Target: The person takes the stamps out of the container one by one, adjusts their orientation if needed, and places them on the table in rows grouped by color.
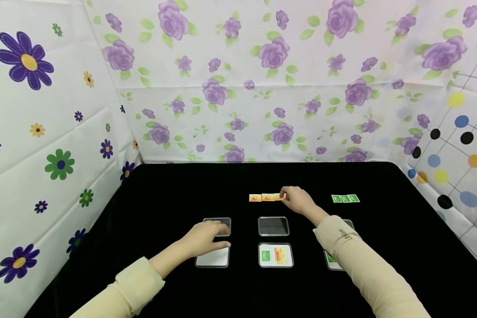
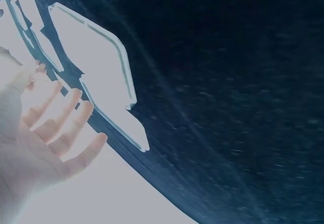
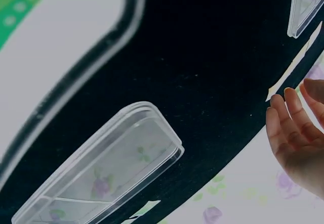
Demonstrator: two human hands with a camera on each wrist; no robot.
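The row of orange cards (image 1: 255,198) is laid left to right beyond the middle clear lid (image 1: 273,226); its right end is partly covered by the right hand (image 1: 298,201); whether one is pinched cannot be told. The left hand (image 1: 202,238), farther off, is extended, empty. The right case (image 1: 335,266) is mostly hidden by a sleeve (image 1: 361,260).

Orange cards (image 1: 268,197): three, flat, in row, right hand (image 1: 299,201) at rightmost. Left box (image 1: 212,259): white inside, flat; clear lid (image 1: 217,220) just beyond, left hand (image 1: 202,237) over both.
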